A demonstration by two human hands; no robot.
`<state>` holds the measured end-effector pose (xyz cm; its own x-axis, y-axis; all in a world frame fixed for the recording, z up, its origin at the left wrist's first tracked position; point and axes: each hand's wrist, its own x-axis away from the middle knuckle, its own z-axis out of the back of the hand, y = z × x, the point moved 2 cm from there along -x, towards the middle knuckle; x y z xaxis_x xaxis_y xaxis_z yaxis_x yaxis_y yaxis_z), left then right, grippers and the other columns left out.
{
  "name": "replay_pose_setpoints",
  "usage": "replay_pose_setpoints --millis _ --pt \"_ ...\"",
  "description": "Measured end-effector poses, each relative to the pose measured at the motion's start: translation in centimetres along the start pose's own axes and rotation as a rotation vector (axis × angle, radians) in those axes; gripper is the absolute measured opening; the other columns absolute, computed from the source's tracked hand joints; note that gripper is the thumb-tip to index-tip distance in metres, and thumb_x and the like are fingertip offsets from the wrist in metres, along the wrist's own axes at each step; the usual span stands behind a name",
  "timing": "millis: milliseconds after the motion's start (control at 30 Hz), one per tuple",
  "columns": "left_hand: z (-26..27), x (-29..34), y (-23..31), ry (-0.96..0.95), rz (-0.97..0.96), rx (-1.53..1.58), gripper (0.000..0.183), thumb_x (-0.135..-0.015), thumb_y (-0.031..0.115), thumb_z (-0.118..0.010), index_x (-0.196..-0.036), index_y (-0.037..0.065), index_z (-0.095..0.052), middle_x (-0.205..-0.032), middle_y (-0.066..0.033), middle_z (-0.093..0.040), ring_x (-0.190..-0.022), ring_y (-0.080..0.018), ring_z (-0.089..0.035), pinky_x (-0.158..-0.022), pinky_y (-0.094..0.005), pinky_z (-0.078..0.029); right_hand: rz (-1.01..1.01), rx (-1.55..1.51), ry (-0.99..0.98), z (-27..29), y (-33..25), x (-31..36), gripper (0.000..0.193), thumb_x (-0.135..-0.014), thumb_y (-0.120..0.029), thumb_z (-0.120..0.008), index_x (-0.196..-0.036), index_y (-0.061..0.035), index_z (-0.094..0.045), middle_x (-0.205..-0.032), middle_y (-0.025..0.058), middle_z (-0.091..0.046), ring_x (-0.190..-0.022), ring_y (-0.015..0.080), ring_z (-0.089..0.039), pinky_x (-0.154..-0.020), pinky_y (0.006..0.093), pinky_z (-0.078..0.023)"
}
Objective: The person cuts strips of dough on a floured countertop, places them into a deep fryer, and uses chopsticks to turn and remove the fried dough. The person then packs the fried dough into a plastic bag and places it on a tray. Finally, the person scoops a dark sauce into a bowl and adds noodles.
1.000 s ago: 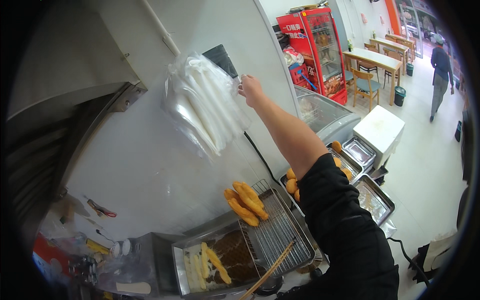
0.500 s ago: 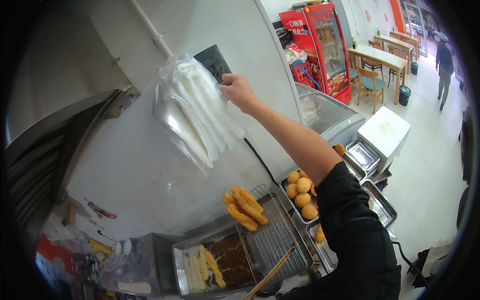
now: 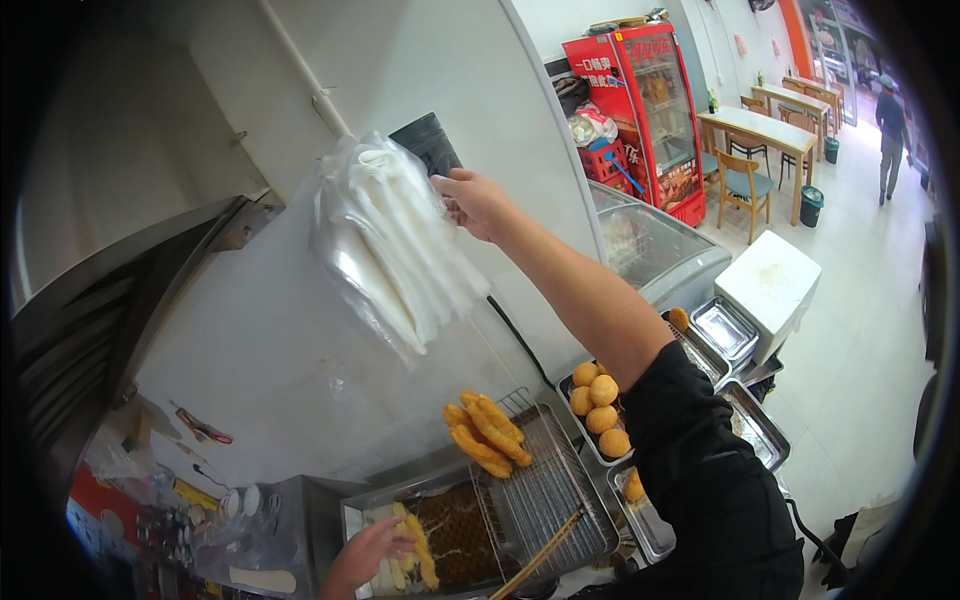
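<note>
My right hand (image 3: 472, 203), on a bare forearm with a black sleeve, reaches up to the wall. Its fingers are curled and pinched at the right edge of a hanging stack of clear plastic bags (image 3: 385, 235). Low in the view my left hand (image 3: 372, 553) is held over the left end of the fryer (image 3: 455, 525), fingers loosely stretched and seemingly empty. Beside it, long yellow dough sticks (image 3: 418, 545) float in dark oil. Browned fried dough sticks (image 3: 488, 432) rest on a wire rack (image 3: 540, 490). Long wooden chopsticks (image 3: 545, 552) lean across the rack.
A tray of round fried balls (image 3: 600, 415) stands right of the rack, near more metal trays (image 3: 725, 330). Behind are a white box (image 3: 770, 285), a glass-topped freezer (image 3: 655, 245), a red drinks fridge (image 3: 650, 120) and tables. A range hood (image 3: 110, 320) juts in at left. A person (image 3: 890, 140) walks far off.
My left hand has come into view from the lower edge, over the fryer. My right hand stays at the bags, its fingers slightly shifted. The whole view has tilted a little.
</note>
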<state>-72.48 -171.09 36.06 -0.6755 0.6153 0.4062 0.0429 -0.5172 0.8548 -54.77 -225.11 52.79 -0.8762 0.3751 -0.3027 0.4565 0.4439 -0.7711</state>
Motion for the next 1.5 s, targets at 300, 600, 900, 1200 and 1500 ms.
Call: replay_pose_setpoints --millis 300,600,900,1200,1500 --pt "-5.7 -6.0 11.6 -0.138 -0.075 -0.228 0.054 -0.108 0.032 -0.046 -0.149 -0.002 -0.041 -0.121 -0.0143 -0.067 -0.105 -0.0191 -0.065 -0.09 -0.0315 -0.051 0.136 0.28 0.203 -0.4 -0.5 0.7 0.024 -0.089 -0.009 -0.076 -0.104 -0.0029 -0.06 -0.097 0.0061 -0.063 -0.088 0.0161 -0.061 -0.077 0.035 -0.049" --pt "-7.3 -12.5 20.9 0.275 -0.487 0.027 0.05 -0.106 0.033 -0.051 -0.141 -0.003 -0.05 -0.105 -0.0086 -0.068 -0.09 -0.0145 -0.063 -0.085 -0.0297 -0.051 0.589 0.384 0.05 -1.6 -1.0 5.3 0.024 -0.092 -0.011 -0.07 -0.075 -0.0012 -0.055 -0.079 0.0066 -0.06 -0.07 0.0187 -0.058 -0.064 0.0355 -0.046" --pt "-14.9 -19.6 21.5 0.171 -0.504 0.255 0.029 -0.099 0.014 -0.06 -0.121 -0.004 -0.062 -0.088 -0.0077 -0.068 -0.069 -0.0157 -0.062 -0.067 -0.032 -0.053 0.79 0.971 -0.398 1.9 7.8 30.5 0.015 -0.08 -0.012 -0.073 -0.077 -0.0051 -0.061 -0.085 0.0118 -0.058 -0.082 0.0315 -0.061 -0.069 0.0406 -0.052" --pt "-29.2 -20.5 11.7 -0.597 -0.369 -0.316 0.034 -0.106 0.025 -0.046 -0.106 -0.001 -0.067 -0.072 -0.0047 -0.064 -0.063 -0.0135 -0.06 -0.06 -0.031 -0.049 0.183 1.121 -0.057 18.5 2.2 43.0 0.047 -0.082 -0.036 -0.08 -0.111 -0.0025 -0.062 -0.115 0.0181 -0.065 -0.104 0.03 -0.064 -0.088 0.0417 -0.051" --pt "-41.7 -21.2 9.1 -0.82 -0.545 -0.28 0.026 -0.102 0.014 -0.053 -0.103 -0.005 -0.071 -0.077 -0.0059 -0.068 -0.072 -0.013 -0.066 -0.067 -0.0268 -0.053 -0.256 0.591 0.239 24.6 6.1 63.2 0.02 -0.089 -0.008 -0.067 -0.108 -0.0014 -0.064 -0.083 0.0051 -0.068 -0.076 0.0122 -0.065 -0.068 0.0286 -0.053"
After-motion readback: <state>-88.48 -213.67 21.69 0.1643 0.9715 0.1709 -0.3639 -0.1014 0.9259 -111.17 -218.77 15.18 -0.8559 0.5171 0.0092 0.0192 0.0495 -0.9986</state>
